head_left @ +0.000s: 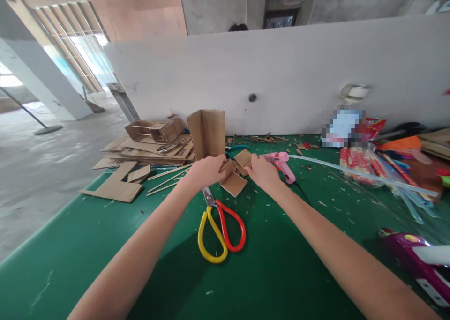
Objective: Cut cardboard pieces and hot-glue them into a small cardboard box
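Note:
My left hand [209, 171] pinches a small folded cardboard piece [227, 170] between thumb and fingers. A little to the right, my right hand [263, 172] has its fingers closed on the edge of a small cardboard square [242, 159]. Another cardboard square [234, 185] lies just below, between the hands; whether it is joined to the folded piece I cannot tell. Beside the right hand is a pink glue gun [286, 167] with a long clear glue stick in its back. Scissors [222, 233] with one yellow and one red handle lie nearer me, blades partly behind the left wrist.
A standing folded cardboard panel [211, 132] is behind my left hand. At left are stacked cardboard sheets [123, 184], thin wooden sticks [165, 180] and a cardboard box frame [154, 131]. Packaged sticks [362, 165] and a purple device [415, 259] sit at right on the green table [281, 264].

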`<control>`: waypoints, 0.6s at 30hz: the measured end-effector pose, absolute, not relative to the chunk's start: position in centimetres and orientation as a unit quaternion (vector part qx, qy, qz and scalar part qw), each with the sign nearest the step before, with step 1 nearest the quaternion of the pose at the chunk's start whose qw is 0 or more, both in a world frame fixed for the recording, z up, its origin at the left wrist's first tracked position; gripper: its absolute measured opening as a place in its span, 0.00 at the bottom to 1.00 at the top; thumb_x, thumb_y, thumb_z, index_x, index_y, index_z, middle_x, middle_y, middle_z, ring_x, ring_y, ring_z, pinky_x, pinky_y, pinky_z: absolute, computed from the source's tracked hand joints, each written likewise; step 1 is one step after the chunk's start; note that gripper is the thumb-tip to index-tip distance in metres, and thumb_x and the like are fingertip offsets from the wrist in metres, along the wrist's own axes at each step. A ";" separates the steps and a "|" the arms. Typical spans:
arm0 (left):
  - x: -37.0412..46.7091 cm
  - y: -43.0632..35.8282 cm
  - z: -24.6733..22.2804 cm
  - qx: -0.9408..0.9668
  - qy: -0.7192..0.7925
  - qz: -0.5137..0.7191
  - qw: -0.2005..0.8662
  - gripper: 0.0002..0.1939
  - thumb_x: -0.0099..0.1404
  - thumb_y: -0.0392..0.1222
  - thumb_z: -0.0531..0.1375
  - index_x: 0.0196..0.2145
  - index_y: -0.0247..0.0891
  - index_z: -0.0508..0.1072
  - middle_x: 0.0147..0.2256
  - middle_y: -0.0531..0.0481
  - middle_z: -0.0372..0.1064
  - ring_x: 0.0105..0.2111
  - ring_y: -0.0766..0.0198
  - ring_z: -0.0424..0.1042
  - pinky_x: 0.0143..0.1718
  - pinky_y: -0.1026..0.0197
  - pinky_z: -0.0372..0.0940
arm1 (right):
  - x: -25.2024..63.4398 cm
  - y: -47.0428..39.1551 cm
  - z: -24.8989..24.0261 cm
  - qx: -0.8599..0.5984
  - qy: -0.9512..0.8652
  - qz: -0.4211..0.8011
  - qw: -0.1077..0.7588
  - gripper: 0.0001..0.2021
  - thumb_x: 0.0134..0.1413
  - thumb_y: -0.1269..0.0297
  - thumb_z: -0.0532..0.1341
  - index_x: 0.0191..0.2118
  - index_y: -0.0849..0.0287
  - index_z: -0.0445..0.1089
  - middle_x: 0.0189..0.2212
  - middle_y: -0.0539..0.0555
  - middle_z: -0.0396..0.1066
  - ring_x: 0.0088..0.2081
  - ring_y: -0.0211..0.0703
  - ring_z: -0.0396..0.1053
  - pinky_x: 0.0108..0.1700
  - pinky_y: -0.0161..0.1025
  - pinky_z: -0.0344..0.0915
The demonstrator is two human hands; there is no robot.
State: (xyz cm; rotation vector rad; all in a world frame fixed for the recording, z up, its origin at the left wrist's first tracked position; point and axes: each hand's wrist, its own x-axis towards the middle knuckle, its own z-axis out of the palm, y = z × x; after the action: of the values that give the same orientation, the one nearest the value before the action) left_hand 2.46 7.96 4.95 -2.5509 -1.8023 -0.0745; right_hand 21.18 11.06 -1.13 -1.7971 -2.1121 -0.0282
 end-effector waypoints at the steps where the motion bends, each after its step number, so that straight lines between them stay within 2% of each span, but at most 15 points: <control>1: 2.5 8.0 4.9 -0.818 -0.575 -0.020 0.009 0.19 0.62 0.44 0.49 0.51 0.42 0.64 0.42 0.43 0.73 0.37 0.51 0.74 0.31 0.57 0.64 | 21.4 11.2 -1.0 -0.631 -0.750 -0.008 0.199 0.14 0.56 0.64 0.59 0.45 0.66 0.62 0.44 0.69 0.67 0.40 0.58 0.71 0.35 0.45 0.66; 4: 2.4 8.0 4.7 -0.825 -0.565 -0.012 0.005 0.21 0.62 0.42 0.48 0.53 0.44 0.62 0.42 0.43 0.73 0.36 0.52 0.74 0.31 0.57 0.64 | 22.3 11.4 -0.4 -0.607 -0.752 0.005 0.257 0.11 0.56 0.69 0.57 0.45 0.62 0.63 0.45 0.63 0.67 0.44 0.51 0.69 0.40 0.43 0.65; 7: 2.2 7.9 4.9 -0.836 -0.549 -0.010 -0.006 0.22 0.62 0.42 0.49 0.54 0.45 0.61 0.40 0.44 0.73 0.34 0.53 0.74 0.29 0.59 0.63 | 23.1 11.0 0.4 -0.586 -0.747 0.034 0.312 0.09 0.57 0.71 0.54 0.43 0.60 0.65 0.39 0.56 0.70 0.43 0.44 0.69 0.44 0.40 0.65; 12: 1.9 7.9 5.2 -0.853 -0.521 -0.004 -0.043 0.26 0.60 0.46 0.51 0.56 0.43 0.58 0.39 0.45 0.73 0.33 0.55 0.73 0.28 0.60 0.61 | 23.6 8.9 0.6 -0.509 -0.707 0.229 0.435 0.10 0.53 0.63 0.59 0.41 0.59 0.69 0.32 0.53 0.72 0.30 0.41 0.71 0.33 0.39 0.68; 18: 1.5 7.9 6.0 -0.857 -0.507 -0.026 -0.090 0.23 0.59 0.48 0.53 0.51 0.38 0.62 0.34 0.46 0.72 0.30 0.58 0.72 0.26 0.61 0.58 | 23.0 6.9 -0.9 -0.466 -0.742 0.216 0.432 0.08 0.54 0.64 0.57 0.38 0.59 0.69 0.33 0.54 0.72 0.32 0.42 0.70 0.35 0.41 0.69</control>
State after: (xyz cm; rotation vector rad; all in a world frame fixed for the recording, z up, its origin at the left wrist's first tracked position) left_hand 1.45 7.87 5.96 -2.8582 -1.6916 -0.0866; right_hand 23.01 6.92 -0.87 -1.1606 -1.8489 0.5372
